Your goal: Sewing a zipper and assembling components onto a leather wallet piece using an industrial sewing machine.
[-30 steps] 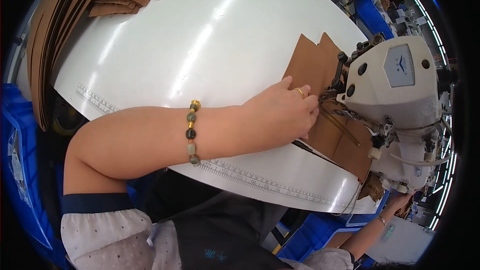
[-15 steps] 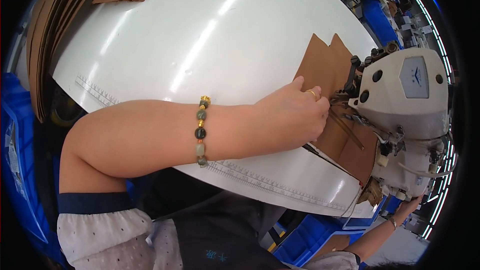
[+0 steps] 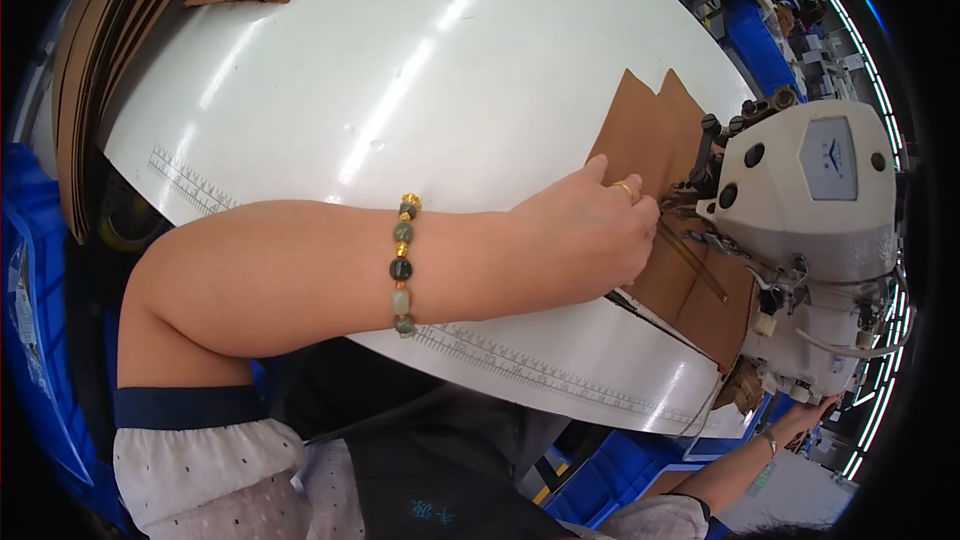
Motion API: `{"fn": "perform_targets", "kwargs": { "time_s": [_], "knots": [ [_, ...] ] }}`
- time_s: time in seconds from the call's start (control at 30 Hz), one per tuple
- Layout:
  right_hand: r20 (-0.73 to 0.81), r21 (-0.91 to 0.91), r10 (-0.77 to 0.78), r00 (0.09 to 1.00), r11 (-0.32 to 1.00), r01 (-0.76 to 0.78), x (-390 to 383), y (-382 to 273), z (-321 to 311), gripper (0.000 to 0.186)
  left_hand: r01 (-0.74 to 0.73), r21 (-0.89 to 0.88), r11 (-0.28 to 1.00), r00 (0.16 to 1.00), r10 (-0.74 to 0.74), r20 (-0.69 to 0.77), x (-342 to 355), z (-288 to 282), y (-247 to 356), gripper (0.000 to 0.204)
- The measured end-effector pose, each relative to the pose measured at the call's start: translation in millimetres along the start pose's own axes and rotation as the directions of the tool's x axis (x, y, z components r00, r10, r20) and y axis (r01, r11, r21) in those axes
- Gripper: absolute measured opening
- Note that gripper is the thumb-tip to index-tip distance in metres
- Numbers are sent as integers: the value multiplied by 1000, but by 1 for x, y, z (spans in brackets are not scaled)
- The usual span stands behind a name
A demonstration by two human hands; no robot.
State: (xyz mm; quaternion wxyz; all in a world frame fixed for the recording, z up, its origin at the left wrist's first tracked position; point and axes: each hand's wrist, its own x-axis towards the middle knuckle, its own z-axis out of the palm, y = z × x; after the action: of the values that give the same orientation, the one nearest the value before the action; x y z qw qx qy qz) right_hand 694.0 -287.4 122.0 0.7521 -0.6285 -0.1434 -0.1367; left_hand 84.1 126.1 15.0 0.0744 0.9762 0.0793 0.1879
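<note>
One brown panel [image 3: 640, 135] under the left hand [image 3: 600, 235]

Panel lies on the desk [image 3: 350, 60], beneath and right of the left grip, running in under the sewing machine [image 3: 825, 180]. Long axis: far-left to near-right. Left hand is nearer; right hand [image 3: 797, 422] is well apart, at near right by the machine's near end. Left fingers bunched on panel; can't tell if pinching, tips partly hidden. Right grip: can't tell, too small near the dark rim. Panel's middle covered by hand, right edge by machine.
</note>
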Motion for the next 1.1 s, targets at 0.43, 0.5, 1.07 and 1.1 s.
{"fn": "perform_targets", "kwargs": {
  "time_s": [0.43,0.5,1.07,1.1],
  "knots": [
    [554,-96,-758,345,353,931,-278,-56,144,30,41,-9,999,998,-41,-51,1,2,4,51],
    [927,40,-358,111,390,920,-341,-56,190,11,18,41,999,999,-17,-30,2,0,7,51],
    [934,208,-357,-16,508,836,-417,-23,282,14,87,-41,995,995,-85,48,13,-24,14,45],
    [936,193,-352,0,513,836,-417,-23,282,14,85,-47,995,995,-83,47,14,-24,14,45]
  ]
}}
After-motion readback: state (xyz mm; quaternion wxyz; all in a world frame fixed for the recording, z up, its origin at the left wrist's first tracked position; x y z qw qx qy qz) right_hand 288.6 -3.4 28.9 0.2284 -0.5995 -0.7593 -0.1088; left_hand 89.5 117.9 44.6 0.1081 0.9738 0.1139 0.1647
